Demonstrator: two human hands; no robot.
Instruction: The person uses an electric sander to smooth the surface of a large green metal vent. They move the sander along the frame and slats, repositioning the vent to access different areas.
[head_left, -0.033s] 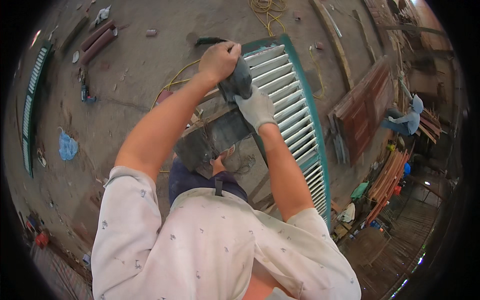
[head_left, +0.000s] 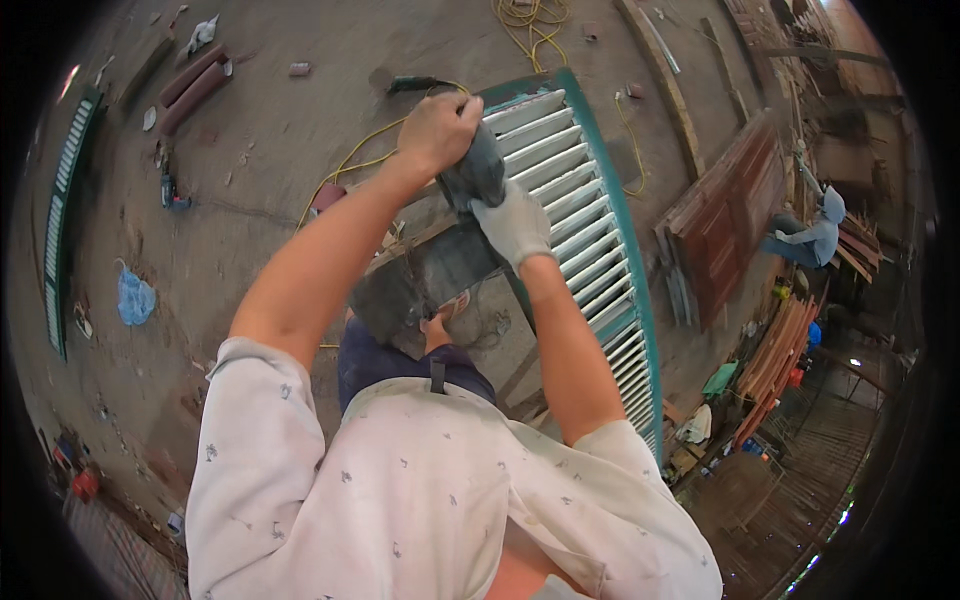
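A louvered shutter [head_left: 612, 230] with a teal-green frame and pale slats stretches from ahead of me down along my right side. Over its left edge I hold a dark grey power tool [head_left: 476, 168] with a rounded body; its exact kind and its underside are hidden. My bare left hand [head_left: 438, 132] is closed around the tool's far end. Wearing a pale glove, my right hand [head_left: 516, 222] grips the near end, beside the slats. Dark boards [head_left: 440, 270] lie below the tool, in front of my legs.
A yellow cord [head_left: 350, 165] runs across the floor to the left, near an angle grinder [head_left: 408, 84]. Far left lie another shutter [head_left: 62, 220], a drill [head_left: 170, 190] and reddish-brown rolls [head_left: 195, 95]. Stacked panelled doors [head_left: 725, 225] stand right; beyond them a person [head_left: 818, 232] sits.
My left hand and the tool have shifted slightly toward me. Both hands keep their hold.
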